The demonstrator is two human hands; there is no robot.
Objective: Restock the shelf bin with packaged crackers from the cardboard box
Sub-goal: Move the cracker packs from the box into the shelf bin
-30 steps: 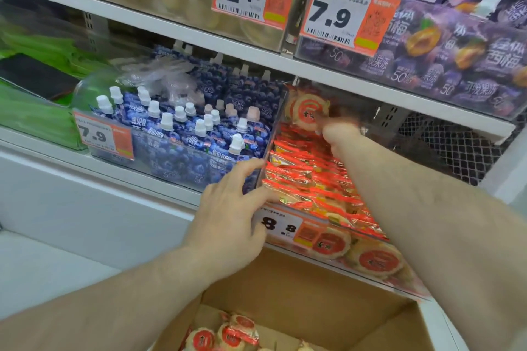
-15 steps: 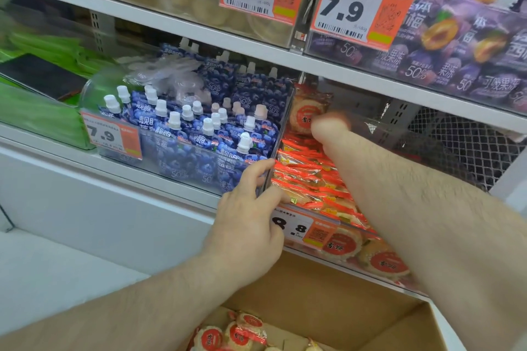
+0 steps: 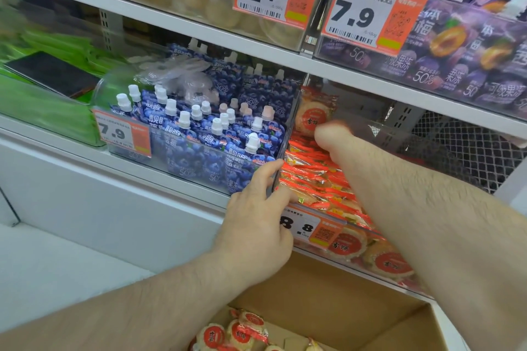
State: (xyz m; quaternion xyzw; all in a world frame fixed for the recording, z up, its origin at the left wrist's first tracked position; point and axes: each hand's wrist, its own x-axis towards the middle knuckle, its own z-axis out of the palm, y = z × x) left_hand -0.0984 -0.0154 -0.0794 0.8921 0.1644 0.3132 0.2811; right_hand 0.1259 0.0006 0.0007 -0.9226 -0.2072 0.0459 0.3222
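Observation:
A clear shelf bin [image 3: 352, 223] with an 8.8 price tag holds rows of red-and-orange cracker packets [image 3: 310, 177]. My left hand [image 3: 256, 225] grips the bin's front left corner, index finger up along the side wall and thumb inside the rim. My right hand [image 3: 332, 134] reaches deep to the back of the bin, against an upright cracker packet [image 3: 312, 112]. Its fingers are hidden and blurred. Below the shelf stands the open cardboard box [image 3: 328, 288], with a few round cracker packets [image 3: 236, 333] at its bottom.
Left of the bin is another clear bin of blue spouted pouches [image 3: 199, 134], tagged 7.9. Green packs [image 3: 42, 105] lie further left. The shelf above [image 3: 256, 45] hangs low over the bins and carries purple pouches [image 3: 456, 60]. Wire mesh [image 3: 470, 157] backs the right side.
Both hands have stayed almost where they were: the left on the bin's corner, the right at the back by the upright packet.

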